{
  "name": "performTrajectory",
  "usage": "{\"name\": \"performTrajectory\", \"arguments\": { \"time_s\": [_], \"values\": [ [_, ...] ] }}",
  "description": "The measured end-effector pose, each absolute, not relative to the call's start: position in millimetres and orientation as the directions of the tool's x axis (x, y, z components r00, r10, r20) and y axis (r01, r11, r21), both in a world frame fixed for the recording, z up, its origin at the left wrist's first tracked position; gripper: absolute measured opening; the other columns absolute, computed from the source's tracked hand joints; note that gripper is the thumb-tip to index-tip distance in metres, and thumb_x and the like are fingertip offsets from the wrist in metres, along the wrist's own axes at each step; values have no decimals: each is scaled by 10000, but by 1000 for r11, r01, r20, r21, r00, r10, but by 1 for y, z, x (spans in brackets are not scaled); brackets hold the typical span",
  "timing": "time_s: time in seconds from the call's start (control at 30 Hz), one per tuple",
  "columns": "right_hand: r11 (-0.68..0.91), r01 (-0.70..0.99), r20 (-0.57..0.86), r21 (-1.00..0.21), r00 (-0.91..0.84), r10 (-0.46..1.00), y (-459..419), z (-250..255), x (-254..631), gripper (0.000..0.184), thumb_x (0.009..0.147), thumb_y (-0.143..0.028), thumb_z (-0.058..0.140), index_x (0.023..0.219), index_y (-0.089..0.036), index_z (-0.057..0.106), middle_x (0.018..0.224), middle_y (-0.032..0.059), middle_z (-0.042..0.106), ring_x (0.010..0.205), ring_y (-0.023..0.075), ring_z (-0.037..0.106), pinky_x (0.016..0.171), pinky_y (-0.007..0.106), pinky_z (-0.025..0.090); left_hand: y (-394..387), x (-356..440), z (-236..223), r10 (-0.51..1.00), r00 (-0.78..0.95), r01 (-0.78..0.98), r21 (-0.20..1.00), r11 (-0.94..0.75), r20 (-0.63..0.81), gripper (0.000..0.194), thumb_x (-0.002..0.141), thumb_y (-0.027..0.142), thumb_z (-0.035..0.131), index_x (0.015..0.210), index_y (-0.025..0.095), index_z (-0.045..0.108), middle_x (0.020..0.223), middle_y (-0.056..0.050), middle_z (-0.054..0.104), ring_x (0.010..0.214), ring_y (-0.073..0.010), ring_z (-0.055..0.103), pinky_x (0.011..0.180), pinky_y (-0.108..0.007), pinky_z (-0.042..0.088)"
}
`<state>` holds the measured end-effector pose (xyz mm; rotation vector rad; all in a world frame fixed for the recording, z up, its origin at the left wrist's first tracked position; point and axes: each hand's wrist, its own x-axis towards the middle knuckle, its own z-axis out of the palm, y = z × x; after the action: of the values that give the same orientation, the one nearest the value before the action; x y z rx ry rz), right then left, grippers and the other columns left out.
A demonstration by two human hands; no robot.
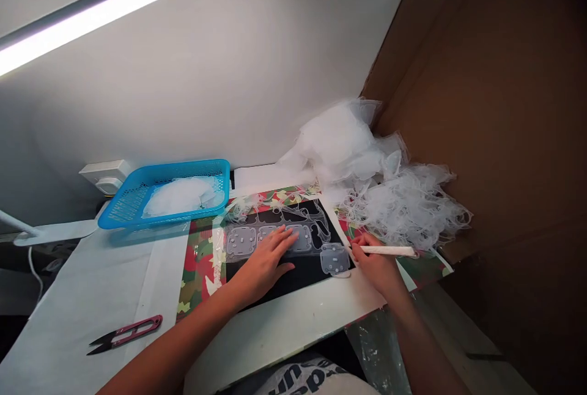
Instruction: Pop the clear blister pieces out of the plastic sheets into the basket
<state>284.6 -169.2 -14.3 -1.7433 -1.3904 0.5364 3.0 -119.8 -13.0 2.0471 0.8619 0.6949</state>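
A: Left hand (pixel 270 262)?
B: Fingers spread on the translucent sheet (pixel 241 239), presumably steadying it over the black mat (pixel 300 279).
A: Right hand (pixel 373 265)?
B: Pinching the white stick (pixel 389 251) pen-fashion, likely for fine control. Loose grey piece (pixel 334 258) lies between both hands, just beside the right.

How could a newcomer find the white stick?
Start at the brown panel on the right. Left of it lies a white heap; just below in view, the right hand holds the stick. Its straight, narrow shape differs from the heap's tangles.
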Motion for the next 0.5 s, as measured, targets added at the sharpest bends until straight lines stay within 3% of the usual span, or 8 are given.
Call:
{"name": "performTrajectory", "arguments": {
  "time_s": [0.1, 0.2, 0.33, 0.4, 0.5],
  "values": [
    [-15, 647, 265, -763, 334, 905, -175, -15, 303, 278, 856, -345, 551, 621, -244, 442, 761, 39, 586, 735, 224, 551, 705, 353, 429, -114, -6, -33, 680, 710, 510, 532, -676, 183, 522, 902, 363, 616, 1405, 344, 481, 1551, -66, 366, 1454, -314, 258, 1165, -575, 216],
    [96, 621, 339, -778, 285, 897, -171, 2, 296, 242, 884, -367, 554, 682, -235, 532, 901, 62, 639, 888, 242, 596, 801, 366, 445, -113, -12, -45, 633, 748, 539, 374, -755, 201, 586, 895, 435, 606, 1444, 334, 429, 1574, -82, 313, 1460, -319, 232, 1159, -559, 242],
    [288, 515, 250, -807, -144, 958, -147, 22, 265, 178, 890, -332, 586, 750, -227, 618, 999, 62, 679, 943, 232, 626, 841, 361, 466, -123, -16, -47, 632, 731, 549, 329, -768, 256, 530, 917, 436, 571, 1425, 333, 461, 1575, -102, 303, 1457, -322, 239, 1157, -565, 239],
    [368, 459, 200, -809, -374, 906, -132, 20, 252, 164, 891, -303, 585, 752, -224, 619, 1027, 60, 674, 953, 220, 628, 855, 357, 472, -130, -15, -47, 659, 708, 573, 338, -746, 255, 540, 905, 444, 587, 1419, 331, 469, 1574, -108, 305, 1453, -332, 248, 1149, -572, 254],
    [447, 419, 166, -791, -557, 814, -116, 7, 241, 152, 893, -278, 580, 756, -215, 604, 1085, 67, 643, 988, 213, 613, 881, 361, 469, -136, -12, -45, 693, 683, 609, 343, -715, 232, 543, 897, 439, 602, 1413, 332, 475, 1576, -104, 304, 1458, -337, 231, 1149, -582, 245]
  ]
}}
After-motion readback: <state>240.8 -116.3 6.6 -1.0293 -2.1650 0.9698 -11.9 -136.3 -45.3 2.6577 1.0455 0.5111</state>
